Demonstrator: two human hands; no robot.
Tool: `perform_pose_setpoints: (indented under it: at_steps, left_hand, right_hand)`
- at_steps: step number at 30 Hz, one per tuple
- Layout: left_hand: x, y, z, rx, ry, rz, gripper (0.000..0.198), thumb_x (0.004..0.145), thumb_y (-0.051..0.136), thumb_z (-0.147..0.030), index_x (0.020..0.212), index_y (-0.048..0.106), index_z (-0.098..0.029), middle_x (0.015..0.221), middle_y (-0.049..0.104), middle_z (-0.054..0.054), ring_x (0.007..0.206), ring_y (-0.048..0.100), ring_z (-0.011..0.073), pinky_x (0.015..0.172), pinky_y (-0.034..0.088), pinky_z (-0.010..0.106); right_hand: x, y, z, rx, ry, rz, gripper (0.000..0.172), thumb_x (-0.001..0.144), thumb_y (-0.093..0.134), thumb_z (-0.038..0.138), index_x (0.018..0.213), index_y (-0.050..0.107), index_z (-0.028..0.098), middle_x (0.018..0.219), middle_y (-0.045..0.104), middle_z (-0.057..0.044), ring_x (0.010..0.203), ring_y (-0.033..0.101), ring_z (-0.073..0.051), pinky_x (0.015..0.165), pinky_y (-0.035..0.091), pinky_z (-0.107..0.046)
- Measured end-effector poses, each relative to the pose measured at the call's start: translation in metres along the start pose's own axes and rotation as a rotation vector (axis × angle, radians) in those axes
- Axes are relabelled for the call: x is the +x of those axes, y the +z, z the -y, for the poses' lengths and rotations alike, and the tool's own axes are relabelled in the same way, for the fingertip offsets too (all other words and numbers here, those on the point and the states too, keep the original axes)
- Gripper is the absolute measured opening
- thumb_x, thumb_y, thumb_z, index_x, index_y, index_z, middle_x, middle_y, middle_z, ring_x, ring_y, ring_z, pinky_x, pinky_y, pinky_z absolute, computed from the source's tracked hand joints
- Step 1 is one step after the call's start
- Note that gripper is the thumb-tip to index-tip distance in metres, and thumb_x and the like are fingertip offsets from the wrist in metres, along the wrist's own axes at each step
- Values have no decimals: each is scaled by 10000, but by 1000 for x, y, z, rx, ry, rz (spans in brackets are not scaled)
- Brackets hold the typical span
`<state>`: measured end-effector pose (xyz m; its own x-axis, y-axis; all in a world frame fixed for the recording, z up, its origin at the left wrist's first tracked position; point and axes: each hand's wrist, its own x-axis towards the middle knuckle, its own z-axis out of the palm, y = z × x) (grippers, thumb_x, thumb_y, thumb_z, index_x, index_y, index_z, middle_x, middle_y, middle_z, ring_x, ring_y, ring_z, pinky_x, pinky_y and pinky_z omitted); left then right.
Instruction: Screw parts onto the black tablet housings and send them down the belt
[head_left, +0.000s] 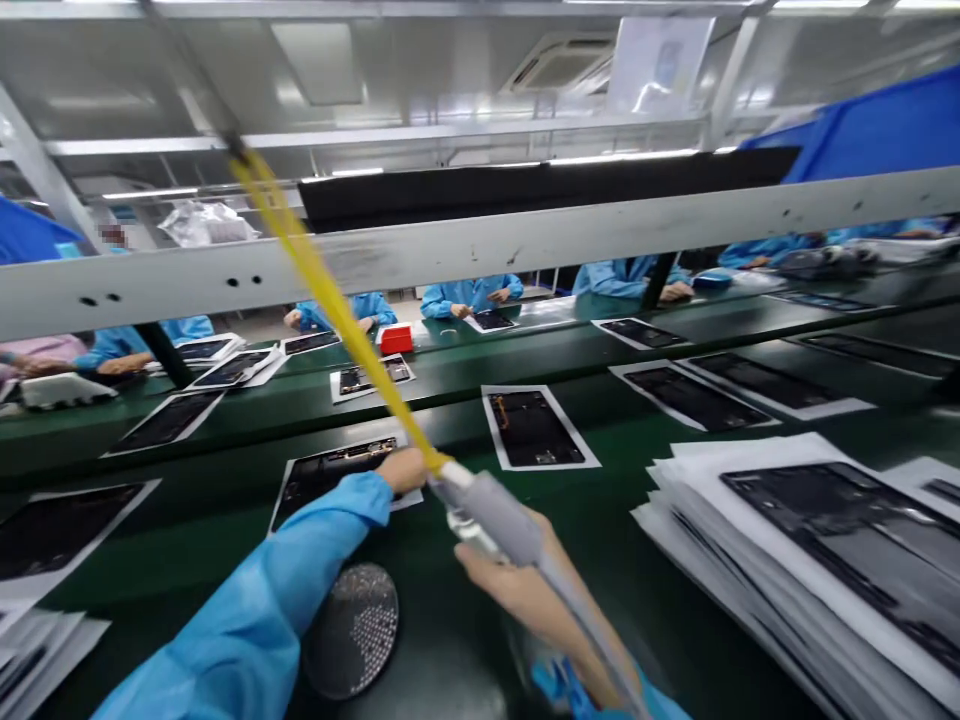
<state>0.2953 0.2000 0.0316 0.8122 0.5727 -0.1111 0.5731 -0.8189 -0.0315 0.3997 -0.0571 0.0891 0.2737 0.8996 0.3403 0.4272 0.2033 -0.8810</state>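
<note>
My left hand (403,470), in a blue sleeve, reaches over the right end of a dark tablet-like housing (322,478) on a white sheet. Its fingers are mostly hidden, so I cannot tell whether they grip the housing. A grey and white electric screwdriver (491,515) hangs on a yellow strap (330,300), with a grey cable running down toward me. My right hand (517,580) is closed around it, partly covered by the tool. Below my left forearm lies a round dark dish (352,632) with many small screws.
At right stands a stack of white sheets (720,530) with a dark housing on top. More housings on sheets (536,428) lie along the green bench (442,610). A white crossbar (450,245) spans above. Co-workers in blue sleeves (472,295) sit opposite, near a red box (396,340).
</note>
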Motion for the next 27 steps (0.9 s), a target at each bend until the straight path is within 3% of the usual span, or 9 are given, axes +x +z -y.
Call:
perform_pose_setpoints:
  at_steps: [4, 8, 14, 22, 27]
  left_hand:
    - [46, 25, -77, -7, 153, 23, 320, 989, 599, -362, 1232, 596, -154, 1208, 615, 92, 1050, 630, 216, 915, 552, 426]
    - [74, 31, -105, -12, 174, 22, 327, 990, 598, -359, 1245, 590, -155, 1229, 607, 95, 1060, 627, 219, 918, 552, 430]
    - [82, 31, -102, -51, 99, 23, 311, 990, 598, -361, 1219, 601, -151, 1188, 622, 89, 1025, 637, 208, 890, 562, 410]
    - [62, 28, -85, -218, 64, -36, 290, 986, 603, -358, 1202, 615, -164, 1221, 612, 85, 1077, 621, 224, 926, 547, 414]
    - [50, 21, -84, -409, 14, -19, 295, 973, 625, -356, 1201, 614, -170, 1206, 614, 79, 1073, 625, 225, 907, 552, 399]
  right_hand:
    - [-1, 4, 10, 50, 2, 246, 231, 668, 644, 136, 890, 642, 200, 851, 617, 9, 755, 561, -151, 677, 422, -254]
    - [-3, -8, 19, 117, -11, 370, 235, 711, 638, 157, 941, 636, 206, 924, 607, -1, 843, 571, -173, 754, 430, -276]
    - [-2, -22, 15, 74, -40, 277, 248, 716, 597, 112, 946, 606, 203, 933, 598, -12, 854, 563, -186, 759, 422, -292]
    - [-4, -25, 17, 87, -96, 239, 198, 693, 613, 85, 769, 473, 204, 811, 509, 27, 765, 483, -146, 657, 336, -257]
    - [-6, -26, 20, 87, -88, 222, 182, 719, 605, 83, 788, 486, 204, 820, 505, 24, 736, 468, -139, 640, 328, -252]
